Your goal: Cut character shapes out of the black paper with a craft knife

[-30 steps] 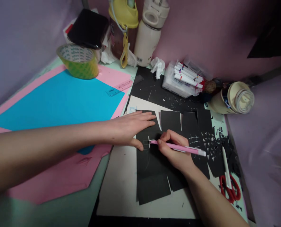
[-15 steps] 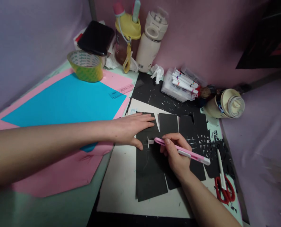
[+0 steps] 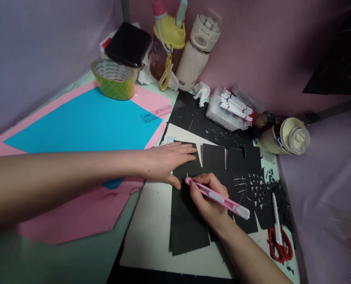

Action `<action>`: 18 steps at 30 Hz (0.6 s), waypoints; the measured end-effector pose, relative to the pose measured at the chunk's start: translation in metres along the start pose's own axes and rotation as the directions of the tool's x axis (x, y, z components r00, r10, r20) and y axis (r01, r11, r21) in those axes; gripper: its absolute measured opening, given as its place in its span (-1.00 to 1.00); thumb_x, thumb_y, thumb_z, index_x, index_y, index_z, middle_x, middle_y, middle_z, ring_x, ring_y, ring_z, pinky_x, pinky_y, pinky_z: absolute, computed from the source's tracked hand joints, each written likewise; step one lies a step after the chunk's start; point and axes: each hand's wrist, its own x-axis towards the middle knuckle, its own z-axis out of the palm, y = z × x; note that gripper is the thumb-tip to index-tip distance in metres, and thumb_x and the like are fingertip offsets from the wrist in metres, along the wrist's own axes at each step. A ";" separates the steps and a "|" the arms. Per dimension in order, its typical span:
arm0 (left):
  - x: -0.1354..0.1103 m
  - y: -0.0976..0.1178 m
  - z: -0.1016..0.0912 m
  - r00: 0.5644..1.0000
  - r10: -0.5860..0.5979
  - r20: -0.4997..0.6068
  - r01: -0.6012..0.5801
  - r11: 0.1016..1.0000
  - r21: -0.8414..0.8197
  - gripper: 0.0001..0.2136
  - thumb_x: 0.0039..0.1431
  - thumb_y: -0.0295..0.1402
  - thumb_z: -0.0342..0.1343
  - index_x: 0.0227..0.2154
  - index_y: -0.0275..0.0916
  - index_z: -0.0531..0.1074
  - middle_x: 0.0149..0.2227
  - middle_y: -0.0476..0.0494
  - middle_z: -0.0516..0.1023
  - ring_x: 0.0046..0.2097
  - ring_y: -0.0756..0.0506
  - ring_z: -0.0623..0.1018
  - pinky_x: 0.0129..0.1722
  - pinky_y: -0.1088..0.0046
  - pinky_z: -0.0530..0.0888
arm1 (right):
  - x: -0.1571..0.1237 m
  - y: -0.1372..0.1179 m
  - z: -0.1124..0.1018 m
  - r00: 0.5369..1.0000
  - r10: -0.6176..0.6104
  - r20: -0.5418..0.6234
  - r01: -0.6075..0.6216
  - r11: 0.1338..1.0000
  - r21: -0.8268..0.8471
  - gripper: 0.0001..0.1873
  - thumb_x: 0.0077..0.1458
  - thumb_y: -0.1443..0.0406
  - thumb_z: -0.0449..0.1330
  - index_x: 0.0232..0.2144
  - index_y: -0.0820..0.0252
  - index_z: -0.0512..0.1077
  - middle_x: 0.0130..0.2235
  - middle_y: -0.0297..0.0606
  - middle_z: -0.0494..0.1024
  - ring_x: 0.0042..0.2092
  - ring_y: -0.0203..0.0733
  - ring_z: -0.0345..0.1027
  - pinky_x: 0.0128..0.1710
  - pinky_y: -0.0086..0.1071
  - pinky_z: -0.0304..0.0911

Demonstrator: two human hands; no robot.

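Observation:
My left hand (image 3: 172,161) lies flat with fingers spread, pressing on the left part of a black paper sheet (image 3: 190,228). In my right hand (image 3: 210,201) is a slim pink utility knife (image 3: 225,202), gripped like a pen. Its front end meets the sheet just right of my left thumb; the blade itself is too small to make out. A short pale mark shows above the knife's front end, and my right hand hides part of the sheet. Farther right, several small cut-outs and pale lines pattern black paper (image 3: 247,193). Beneath lies a white board (image 3: 151,225).
Red-handled scissors (image 3: 281,248) and a white pen (image 3: 275,213) lie at the right among black scraps. Blue paper (image 3: 98,122) on pink paper (image 3: 83,221) covers the left. Behind stand a tape roll (image 3: 113,81), bottles (image 3: 193,59), a marker box (image 3: 228,110) and a jar (image 3: 296,136).
My right hand has moved left with the knife, whose front end now covers the pale cut that showed before. My left hand stays in place on the paper. The view has shifted slightly.

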 end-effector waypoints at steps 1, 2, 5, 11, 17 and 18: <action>0.000 0.000 0.000 1.000 0.004 -0.006 -0.004 1.000 -0.005 -0.20 0.04 -0.09 0.32 0.28 -0.31 0.18 0.41 -0.30 -0.04 0.42 -0.24 -0.04 0.38 0.25 -0.07 | 0.000 0.000 0.000 1.000 -0.013 -0.007 0.013 1.000 -0.004 -0.90 0.09 0.40 0.24 -0.42 0.13 0.40 -0.45 -0.35 0.58 -0.47 -0.29 0.47 -0.46 -0.44 0.32; 0.000 -0.001 0.001 1.000 0.008 -0.010 -0.008 1.000 -0.009 -0.20 0.03 -0.09 0.32 0.28 -0.32 0.18 0.41 -0.30 -0.03 0.42 -0.23 -0.03 0.38 0.25 -0.07 | 0.000 0.001 0.001 1.000 -0.021 -0.009 0.021 1.000 -0.010 -0.90 0.08 0.40 0.24 -0.42 0.13 0.40 -0.45 -0.34 0.58 -0.46 -0.28 0.48 -0.46 -0.44 0.33; -0.001 -0.001 0.001 1.000 0.018 -0.013 -0.018 1.000 -0.002 -0.20 0.03 -0.08 0.32 0.28 -0.32 0.19 0.41 -0.29 -0.02 0.42 -0.22 -0.03 0.37 0.25 -0.06 | 0.000 0.002 0.001 1.000 -0.028 -0.008 0.027 0.999 -0.029 -0.90 0.08 0.40 0.26 -0.41 0.13 0.40 -0.43 -0.34 0.60 -0.44 -0.27 0.50 -0.45 -0.44 0.34; 0.000 -0.001 0.001 1.000 0.017 -0.005 -0.016 0.999 0.033 -0.19 0.06 -0.05 0.29 0.29 -0.33 0.17 0.41 -0.27 -0.05 0.43 -0.20 -0.04 0.37 0.25 -0.05 | -0.001 0.006 0.001 0.999 -0.045 0.012 0.045 0.998 -0.033 -0.88 0.08 0.41 0.27 -0.41 0.13 0.40 -0.43 -0.36 0.58 -0.43 -0.29 0.49 -0.44 -0.46 0.34; 0.000 0.000 0.000 1.000 0.007 0.011 -0.007 0.999 0.037 -0.19 0.06 -0.06 0.29 0.29 -0.34 0.16 0.41 -0.26 -0.06 0.43 -0.21 -0.05 0.38 0.24 -0.07 | -0.003 0.006 0.001 0.996 -0.086 0.022 0.087 0.996 -0.037 -0.86 0.09 0.43 0.27 -0.38 0.13 0.39 -0.40 -0.35 0.58 -0.40 -0.29 0.50 -0.40 -0.48 0.35; 0.000 0.000 -0.001 1.000 0.005 0.013 -0.005 0.999 0.036 -0.19 0.06 -0.06 0.29 0.29 -0.34 0.16 0.41 -0.26 -0.06 0.43 -0.21 -0.05 0.38 0.24 -0.07 | -0.003 0.005 0.001 0.994 -0.104 0.034 0.105 0.993 -0.043 -0.86 0.09 0.43 0.26 -0.37 0.13 0.38 -0.39 -0.34 0.58 -0.39 -0.30 0.50 -0.39 -0.47 0.36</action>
